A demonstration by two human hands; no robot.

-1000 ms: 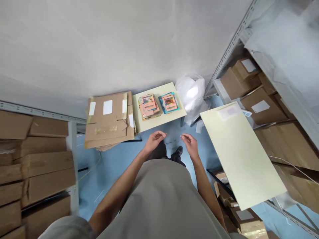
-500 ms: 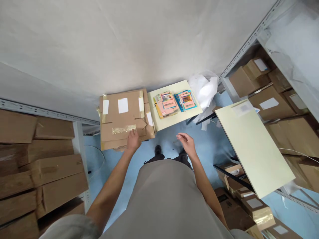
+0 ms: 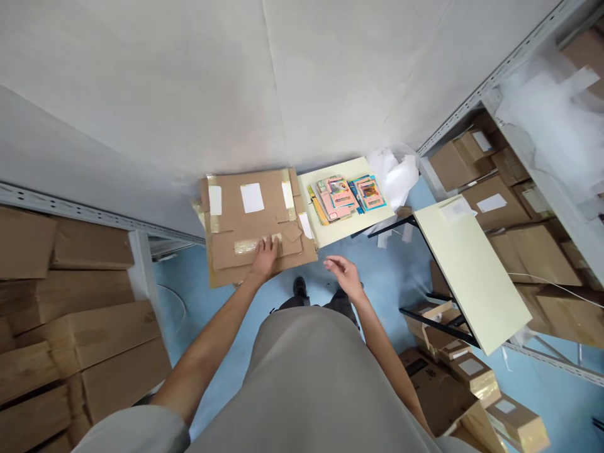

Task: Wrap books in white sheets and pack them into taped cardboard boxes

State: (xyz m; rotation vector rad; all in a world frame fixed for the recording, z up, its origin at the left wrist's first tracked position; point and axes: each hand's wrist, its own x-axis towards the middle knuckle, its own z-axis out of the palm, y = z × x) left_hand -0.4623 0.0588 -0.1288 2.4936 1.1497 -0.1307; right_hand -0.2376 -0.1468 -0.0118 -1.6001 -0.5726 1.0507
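My left hand point(image 3: 265, 257) lies on a flattened cardboard box point(image 3: 231, 214), its fingers spread near a strip of clear tape point(image 3: 244, 246). The cardboard is on top of a stack of flat sheets and carries white labels point(image 3: 252, 197). Over the floor, just in front of my body, hovers my right hand point(image 3: 345, 275), its fingers loosely bent and nothing visible in them. Beyond it, two small piles of colourful booklets, one pink and yellow point(image 3: 336, 200) and one pink and blue point(image 3: 369, 192), rest on a pale tabletop point(image 3: 330, 234).
Shelves packed with cardboard boxes point(image 3: 113, 330) stand on the left, and more boxes point(image 3: 519, 251) fill a rack on the right. A second pale table point(image 3: 476, 277) with black legs is at my right. White plastic wrap point(image 3: 399, 179) lies beyond the booklets, against the wall point(image 3: 189, 94).
My view has shifted, so the cardboard and booklets appear farther right. My left hand has moved slightly across the tape with its fingers more spread. My right hand has come a little closer to the cardboard.
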